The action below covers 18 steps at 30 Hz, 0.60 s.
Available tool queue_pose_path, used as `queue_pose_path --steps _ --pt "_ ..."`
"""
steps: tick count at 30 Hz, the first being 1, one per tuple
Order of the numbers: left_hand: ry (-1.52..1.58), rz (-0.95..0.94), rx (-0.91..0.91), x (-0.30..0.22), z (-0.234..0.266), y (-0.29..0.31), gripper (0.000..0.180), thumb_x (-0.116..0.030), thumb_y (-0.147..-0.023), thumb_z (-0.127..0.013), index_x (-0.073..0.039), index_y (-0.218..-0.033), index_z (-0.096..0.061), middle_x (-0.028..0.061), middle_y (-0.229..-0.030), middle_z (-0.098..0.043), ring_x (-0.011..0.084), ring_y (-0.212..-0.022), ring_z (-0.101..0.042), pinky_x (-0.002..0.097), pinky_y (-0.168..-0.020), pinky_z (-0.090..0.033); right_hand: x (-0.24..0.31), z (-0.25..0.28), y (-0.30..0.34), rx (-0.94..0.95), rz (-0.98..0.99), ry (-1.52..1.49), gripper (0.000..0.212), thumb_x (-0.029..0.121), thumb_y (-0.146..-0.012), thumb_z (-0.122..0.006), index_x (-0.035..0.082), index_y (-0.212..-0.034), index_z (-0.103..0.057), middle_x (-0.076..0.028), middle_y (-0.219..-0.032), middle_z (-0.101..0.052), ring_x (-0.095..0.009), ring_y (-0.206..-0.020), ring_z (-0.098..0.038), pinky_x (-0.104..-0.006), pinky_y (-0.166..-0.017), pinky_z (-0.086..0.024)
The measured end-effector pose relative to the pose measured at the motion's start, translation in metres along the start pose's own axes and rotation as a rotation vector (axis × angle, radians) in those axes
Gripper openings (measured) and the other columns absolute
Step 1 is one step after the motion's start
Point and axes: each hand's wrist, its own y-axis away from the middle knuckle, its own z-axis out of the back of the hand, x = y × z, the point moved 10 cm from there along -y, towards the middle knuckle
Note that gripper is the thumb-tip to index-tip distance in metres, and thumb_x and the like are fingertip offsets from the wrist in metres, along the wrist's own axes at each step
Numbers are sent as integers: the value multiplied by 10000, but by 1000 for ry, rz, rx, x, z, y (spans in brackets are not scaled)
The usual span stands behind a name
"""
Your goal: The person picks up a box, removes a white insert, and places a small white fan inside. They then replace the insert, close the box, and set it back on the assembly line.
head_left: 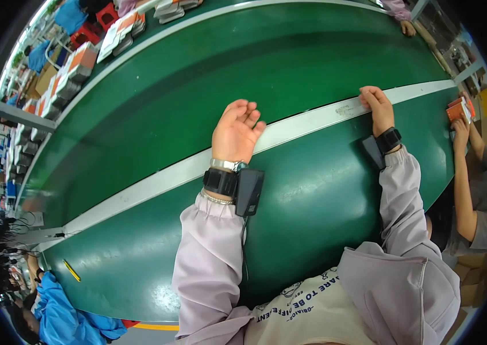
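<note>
My left hand (236, 132) is raised over the white strip (289, 127) that divides the green work surface. Its palm is turned up, the fingers are loosely bent and apart, and nothing lies in it. At the right end of the strip hovers my right hand (378, 109), fingers loosely curled with a gap at the thumb and no object visible between them. Each wrist wears a black strap with a dark box-shaped device; the left one (249, 192) trails a thin cable. A silver watch or bracelet (227, 165) also circles my left wrist.
The near green tabletop (312, 190) adjoins a wide green belt (197, 98). A yellow cutter-like tool (72, 271) lies at left, near a person in blue (65, 313). At right, another person's hands hold orange-and-white packages (460, 110). Stacked orange-and-white packages (71, 75) line the far side.
</note>
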Motion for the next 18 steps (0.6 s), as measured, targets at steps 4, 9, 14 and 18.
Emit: queue_pose_path --steps 4,9,14,18 --pt "26 1 10 2 -6 -4 48 -48 -762 -460 -53 -808 -473 66 -805 -504 153 -707 -487 275 -604 -412 13 -16 10 38 33 -19 96 143 -780 -512 66 -821 -551 35 -692 -501 -44 -628 -428 -164 -576 -326" --pt "-56 -39 23 -1 -11 1 43 -45 -763 -453 -49 -802 -470 67 -802 -502 155 -709 -487 270 -605 -415 22 -50 25 232 62 -124 77 103 -768 -498 64 -818 -542 31 -689 -512 -45 -630 -454 -165 -559 -339" --pt "-189 -114 -2 -12 -9 10 50 -41 -763 -438 -44 -806 -464 70 -803 -501 159 -704 -485 273 -615 -421 28 -84 41 433 87 -203 63 90 -756 -508 62 -805 -536 21 -693 -520 -47 -619 -462 -174 -533 -353" --pt "-224 -258 -87 -23 0 24 59 -42 -763 -432 -44 -814 -462 71 -805 -500 165 -707 -487 280 -630 -424 22 -99 45 549 14 -134 76 96 -763 -502 43 -810 -529 15 -671 -510 -55 -604 -465 -188 -549 -382"
